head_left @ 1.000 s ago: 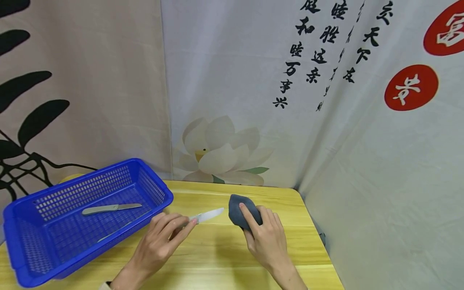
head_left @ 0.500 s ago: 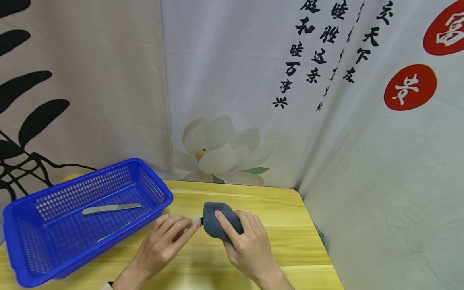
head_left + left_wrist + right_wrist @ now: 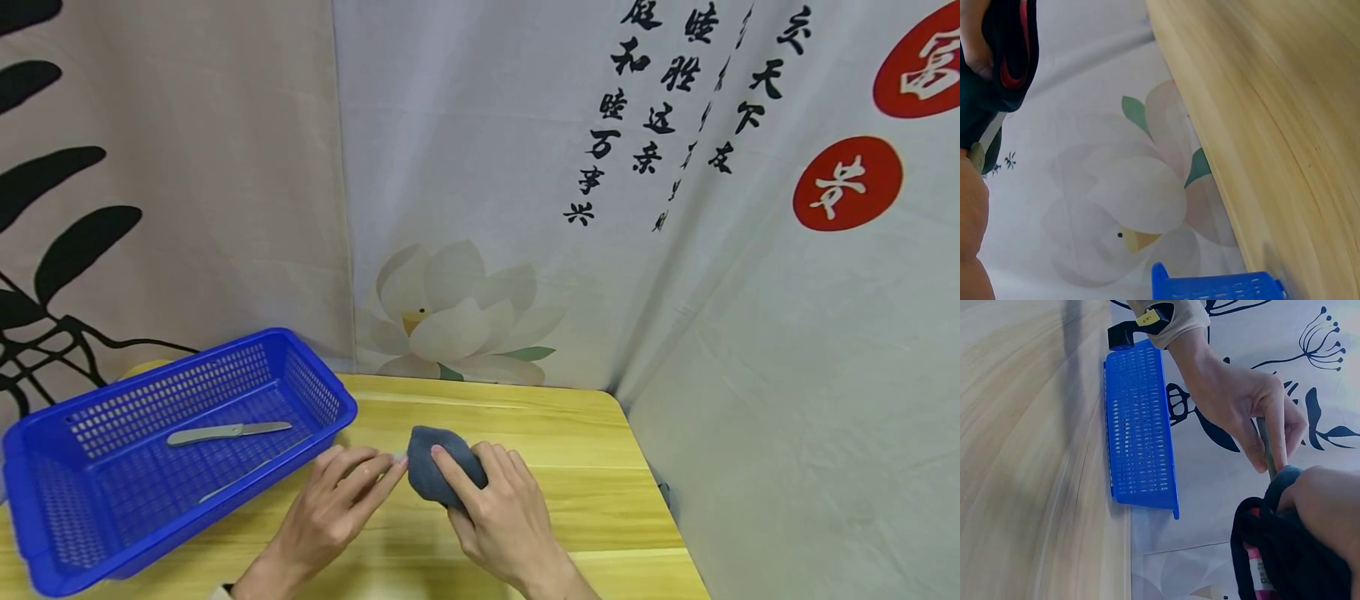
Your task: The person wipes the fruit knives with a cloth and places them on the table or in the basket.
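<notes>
My left hand (image 3: 322, 512) pinches a small knife by its pale handle (image 3: 1266, 442), above the table. A folded dark grey-blue cloth (image 3: 441, 468) is in my right hand (image 3: 510, 512), thumb beneath and index finger laid along its top. The cloth is wrapped about the knife's blade, so the head view shows only a bit of handle at the left fingertips. A short stretch of blade (image 3: 991, 132) shows by the cloth in the left wrist view. Inside the cloth, the right wrist view shows a pink-and-white label (image 3: 1260, 570).
At the left stands a blue mesh basket (image 3: 318, 379). In it lie another knife (image 3: 228, 432) with a pale handle and a thin pale strip (image 3: 232, 482). The wooden table (image 3: 592, 467) meets printed cloth walls (image 3: 480, 167) at the back and right.
My right hand has moved left with the cloth, from beyond the knife's tip to over the blade, up to the left fingertips. The blade, bare before, is now covered. The left hand stays nearly still.
</notes>
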A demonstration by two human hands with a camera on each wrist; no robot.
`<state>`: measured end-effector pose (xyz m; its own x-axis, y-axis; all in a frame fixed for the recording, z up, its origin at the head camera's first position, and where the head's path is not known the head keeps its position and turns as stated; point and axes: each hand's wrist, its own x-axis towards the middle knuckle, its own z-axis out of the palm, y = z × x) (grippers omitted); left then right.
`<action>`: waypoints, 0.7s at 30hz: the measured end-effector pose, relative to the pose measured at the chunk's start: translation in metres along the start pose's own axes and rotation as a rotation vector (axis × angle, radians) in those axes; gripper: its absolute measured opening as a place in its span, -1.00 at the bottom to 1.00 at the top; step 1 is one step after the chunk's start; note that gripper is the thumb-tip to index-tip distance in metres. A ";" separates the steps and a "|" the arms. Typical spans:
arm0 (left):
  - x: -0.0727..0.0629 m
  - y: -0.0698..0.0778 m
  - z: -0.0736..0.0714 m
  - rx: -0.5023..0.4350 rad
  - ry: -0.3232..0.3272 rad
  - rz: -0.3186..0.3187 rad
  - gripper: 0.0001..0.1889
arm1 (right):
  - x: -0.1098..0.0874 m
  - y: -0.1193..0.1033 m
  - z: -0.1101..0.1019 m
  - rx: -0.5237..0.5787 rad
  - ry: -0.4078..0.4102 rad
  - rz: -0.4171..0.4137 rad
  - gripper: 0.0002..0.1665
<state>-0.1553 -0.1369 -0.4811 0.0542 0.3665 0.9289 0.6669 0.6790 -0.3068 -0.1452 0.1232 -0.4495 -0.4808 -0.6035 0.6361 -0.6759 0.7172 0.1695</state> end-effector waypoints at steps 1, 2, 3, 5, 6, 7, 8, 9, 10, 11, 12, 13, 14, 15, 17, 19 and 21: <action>0.000 0.000 0.000 0.002 0.002 0.002 -0.64 | 0.000 0.001 0.000 -0.003 0.003 0.001 -0.10; 0.001 -0.001 0.000 0.002 0.004 0.003 -0.65 | 0.000 0.002 0.001 -0.006 0.010 0.001 -0.10; 0.001 -0.001 0.000 0.001 0.007 0.003 -0.65 | -0.001 0.003 0.001 -0.010 0.017 0.001 -0.10; 0.001 -0.001 -0.001 0.003 0.006 0.000 -0.66 | -0.001 0.005 0.002 -0.019 0.030 0.002 -0.10; 0.001 -0.001 -0.001 0.005 0.006 -0.001 -0.66 | -0.002 0.007 0.002 -0.019 0.037 0.003 -0.10; 0.000 -0.001 -0.002 0.008 0.006 -0.002 -0.66 | -0.002 0.009 0.002 -0.021 0.045 0.005 -0.10; 0.000 -0.001 -0.002 0.011 0.004 -0.003 -0.65 | -0.003 0.010 0.003 -0.022 0.051 0.007 -0.10; 0.000 -0.001 -0.002 0.014 0.003 -0.005 -0.65 | -0.003 0.012 0.003 -0.023 0.054 0.010 -0.10; -0.001 -0.001 -0.002 0.017 0.002 -0.004 -0.65 | -0.004 0.014 0.003 -0.024 0.057 0.013 -0.11; -0.001 -0.001 -0.002 0.020 0.003 -0.003 -0.65 | -0.005 0.015 0.003 -0.025 0.058 0.017 -0.11; 0.000 -0.002 -0.002 0.023 0.006 0.001 -0.65 | -0.006 0.017 0.004 -0.026 0.056 0.021 -0.12; 0.000 -0.002 -0.002 0.027 0.005 0.003 -0.64 | -0.007 0.019 0.004 -0.029 0.056 0.025 -0.11; 0.000 -0.002 -0.003 0.031 0.003 0.004 -0.64 | -0.008 0.021 0.005 -0.031 0.054 0.030 -0.12; 0.000 -0.002 -0.003 0.035 0.001 0.005 -0.64 | -0.010 0.023 0.005 -0.031 0.054 0.035 -0.11; 0.000 -0.002 -0.004 0.042 -0.006 0.007 -0.63 | -0.013 0.028 0.006 -0.037 0.049 0.046 -0.11; 0.000 -0.002 -0.004 0.044 -0.008 0.010 -0.63 | -0.017 0.034 0.007 -0.051 0.044 0.062 -0.11; 0.001 -0.002 -0.004 0.039 -0.006 0.010 -0.63 | -0.021 0.040 0.007 -0.077 0.036 0.084 -0.10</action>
<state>-0.1535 -0.1410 -0.4788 0.0560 0.3766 0.9247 0.6366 0.7000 -0.3237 -0.1666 0.1620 -0.4613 -0.5126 -0.5285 0.6767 -0.5884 0.7902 0.1715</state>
